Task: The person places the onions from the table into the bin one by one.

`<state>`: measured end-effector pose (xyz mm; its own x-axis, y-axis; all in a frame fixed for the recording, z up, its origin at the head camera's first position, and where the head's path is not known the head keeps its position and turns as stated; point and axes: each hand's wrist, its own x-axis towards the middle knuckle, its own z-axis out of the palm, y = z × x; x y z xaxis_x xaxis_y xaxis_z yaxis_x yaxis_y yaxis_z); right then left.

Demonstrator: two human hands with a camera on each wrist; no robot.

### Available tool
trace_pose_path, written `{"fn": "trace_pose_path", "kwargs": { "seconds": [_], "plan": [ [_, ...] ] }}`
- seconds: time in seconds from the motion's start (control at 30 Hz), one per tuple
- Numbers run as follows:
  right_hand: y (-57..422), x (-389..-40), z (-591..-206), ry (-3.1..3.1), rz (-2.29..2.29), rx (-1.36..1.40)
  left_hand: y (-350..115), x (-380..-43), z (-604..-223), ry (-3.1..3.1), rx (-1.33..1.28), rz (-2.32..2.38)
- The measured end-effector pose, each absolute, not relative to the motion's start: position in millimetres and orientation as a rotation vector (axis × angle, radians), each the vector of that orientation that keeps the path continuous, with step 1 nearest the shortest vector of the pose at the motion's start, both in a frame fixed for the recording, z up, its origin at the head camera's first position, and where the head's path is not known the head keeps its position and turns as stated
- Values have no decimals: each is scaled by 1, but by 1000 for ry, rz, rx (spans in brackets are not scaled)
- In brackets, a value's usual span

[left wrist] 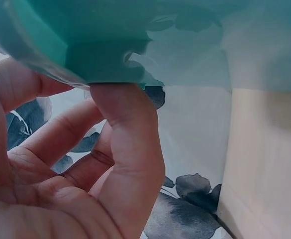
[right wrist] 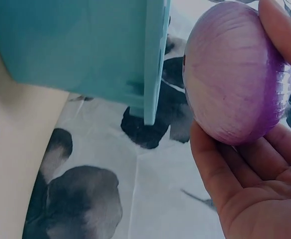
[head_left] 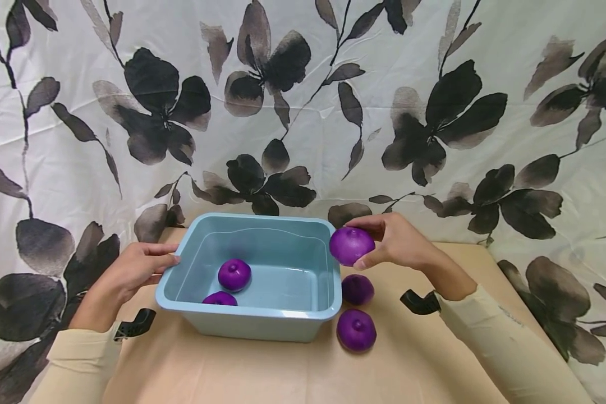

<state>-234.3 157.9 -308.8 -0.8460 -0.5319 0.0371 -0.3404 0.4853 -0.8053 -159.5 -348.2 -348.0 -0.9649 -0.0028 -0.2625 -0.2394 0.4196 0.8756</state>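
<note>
A light blue plastic tub (head_left: pixel 262 314) stands on the table. My left hand (head_left: pixel 136 269) pinches its left rim, thumb and fingertips at the edge; the left wrist view shows this hand (left wrist: pixel 110 149) under the tub's rim (left wrist: pixel 110 64). In my right hand (head_left: pixel 396 241) is a purple onion (head_left: pixel 352 246), held up beside the tub's right rim. The right wrist view shows the onion (right wrist: pixel 235 74) between the thumb and curled fingers (right wrist: pixel 217 169). Inside the tub lie two more purple onions, one whole in view (head_left: pixel 234 275) and one partly behind the front wall (head_left: pixel 220 299).
Two purple onions rest on the table to the right of the tub, a darker one (head_left: pixel 358 289) behind and another (head_left: pixel 356 331) in front. The beige tabletop (head_left: pixel 262 373) reaches back to a white cloth (head_left: pixel 343 163) with dark flowers.
</note>
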Motion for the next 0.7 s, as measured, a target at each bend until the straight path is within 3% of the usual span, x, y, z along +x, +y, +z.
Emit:
{"fn": "trace_pose_path", "kwargs": {
  "seconds": [0.7],
  "plan": [
    [76, -238, -290, 2478, -1237, -843, -346, -155, -344, 2467, -249, 1567]
  ]
}}
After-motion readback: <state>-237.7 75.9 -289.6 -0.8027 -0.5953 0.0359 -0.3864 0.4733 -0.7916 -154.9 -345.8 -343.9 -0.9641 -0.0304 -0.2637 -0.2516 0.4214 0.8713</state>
